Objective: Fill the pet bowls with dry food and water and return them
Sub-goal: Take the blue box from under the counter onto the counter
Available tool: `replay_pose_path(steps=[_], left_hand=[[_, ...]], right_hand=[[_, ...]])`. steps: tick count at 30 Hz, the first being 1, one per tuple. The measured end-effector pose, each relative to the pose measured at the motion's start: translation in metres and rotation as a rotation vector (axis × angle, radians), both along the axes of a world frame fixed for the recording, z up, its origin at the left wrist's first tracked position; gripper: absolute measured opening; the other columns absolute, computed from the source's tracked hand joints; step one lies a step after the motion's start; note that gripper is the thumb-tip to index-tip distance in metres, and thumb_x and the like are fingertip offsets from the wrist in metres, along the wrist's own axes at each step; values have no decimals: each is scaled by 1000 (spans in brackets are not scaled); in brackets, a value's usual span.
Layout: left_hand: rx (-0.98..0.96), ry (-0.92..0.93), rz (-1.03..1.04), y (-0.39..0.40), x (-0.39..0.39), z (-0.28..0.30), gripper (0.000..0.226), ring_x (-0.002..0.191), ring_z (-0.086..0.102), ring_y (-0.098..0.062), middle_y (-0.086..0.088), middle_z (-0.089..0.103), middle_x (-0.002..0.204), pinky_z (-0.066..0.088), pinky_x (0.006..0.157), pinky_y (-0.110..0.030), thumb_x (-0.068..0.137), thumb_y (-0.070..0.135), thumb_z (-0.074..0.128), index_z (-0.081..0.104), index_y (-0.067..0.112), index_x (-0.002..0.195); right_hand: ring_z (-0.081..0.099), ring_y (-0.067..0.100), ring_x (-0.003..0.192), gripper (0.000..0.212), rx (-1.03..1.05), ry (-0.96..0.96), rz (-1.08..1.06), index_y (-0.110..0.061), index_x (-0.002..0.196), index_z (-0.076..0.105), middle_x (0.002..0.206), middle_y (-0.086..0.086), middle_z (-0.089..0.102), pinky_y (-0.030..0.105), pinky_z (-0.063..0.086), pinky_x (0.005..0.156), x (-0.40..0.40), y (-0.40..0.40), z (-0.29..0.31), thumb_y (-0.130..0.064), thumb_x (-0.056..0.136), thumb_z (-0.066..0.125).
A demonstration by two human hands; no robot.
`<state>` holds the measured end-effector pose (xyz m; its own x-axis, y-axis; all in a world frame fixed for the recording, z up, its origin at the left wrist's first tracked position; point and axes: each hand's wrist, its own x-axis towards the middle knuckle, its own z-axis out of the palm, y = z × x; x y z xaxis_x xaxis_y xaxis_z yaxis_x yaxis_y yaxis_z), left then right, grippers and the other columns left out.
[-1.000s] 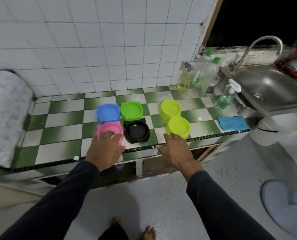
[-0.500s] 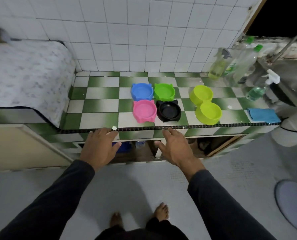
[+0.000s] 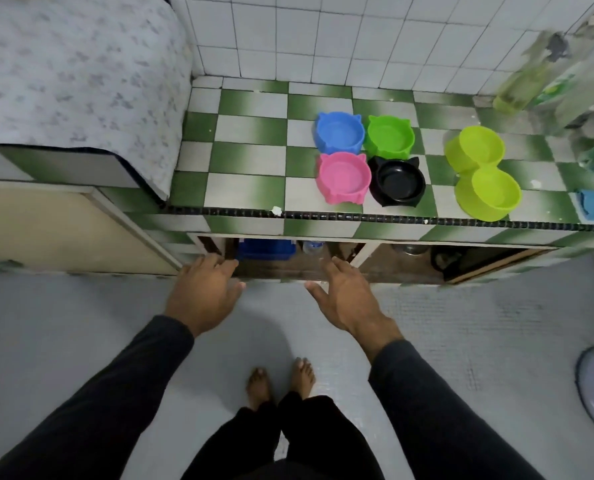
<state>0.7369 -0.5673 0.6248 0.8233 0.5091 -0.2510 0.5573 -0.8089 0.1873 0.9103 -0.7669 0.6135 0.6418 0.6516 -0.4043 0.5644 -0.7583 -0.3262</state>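
On the tiled surface (image 3: 250, 157): 4 cat-eared bowls, 1 each blue (image 3: 338, 132), green (image 3: 389, 136), pink (image 3: 343, 177), black (image 3: 396, 181); 1 lime double bowl (image 3: 482, 176). No legible writing. Left hand (image 3: 203, 294) and right hand (image 3: 347, 296): grip relaxed, empty.

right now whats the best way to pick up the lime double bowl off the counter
Judging by its shape, the lime double bowl is best taken by the narrow waist where its two cups join, or with a hand on each cup's outer wall. It sits upright near the counter edge, clear of the black bowl, so come from above and the front. Both hands hang free.
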Motion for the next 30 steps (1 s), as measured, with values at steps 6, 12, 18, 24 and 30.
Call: replay_pose_path(steps=[6, 12, 18, 24, 30], left_hand=[[-42, 5, 46, 9, -2, -54, 50, 119, 57, -31, -10, 60, 132, 50, 99, -50, 98, 42, 59, 56, 17, 141], [-78, 1, 75, 25, 0, -120, 51, 117, 58, -36, -15, 60, 133, 51, 97, -53, 96, 38, 64, 56, 13, 140], [-102, -5, 68, 56, 16, -212, 55, 120, 57, -39, -18, 59, 137, 50, 99, -52, 97, 38, 64, 56, 11, 144], [-133, -34, 66, 84, 33, -320, 71, 120, 57, -39, -19, 58, 138, 50, 100, -52, 95, 56, 35, 54, 11, 146], [-108, -74, 92, 104, 58, -420, 69, 126, 52, -41, -22, 55, 140, 49, 103, -52, 96, 57, 41, 54, 10, 146]], right_hand=[[22, 29, 151, 68, -44, 64, 75, -23, 157, 27, 164, 8, 25, 45, 21, 123, 5, 22, -50, -60, 101, 38], [27, 29, 149, 66, -31, 65, 86, -20, 154, 33, 161, 8, 33, 44, 24, 120, 14, 41, -106, -58, 101, 42], [32, 30, 146, 66, -41, 66, 72, -21, 154, 33, 159, 9, 35, 43, 28, 118, 29, 66, -199, -59, 100, 42], [30, 29, 147, 65, 15, 101, 18, -24, 155, 30, 161, 10, 32, 42, 28, 119, 44, 92, -304, -56, 100, 46], [28, 29, 148, 67, 120, 123, -54, -24, 156, 32, 161, 12, 31, 40, 32, 118, 65, 113, -407, -56, 99, 47]])
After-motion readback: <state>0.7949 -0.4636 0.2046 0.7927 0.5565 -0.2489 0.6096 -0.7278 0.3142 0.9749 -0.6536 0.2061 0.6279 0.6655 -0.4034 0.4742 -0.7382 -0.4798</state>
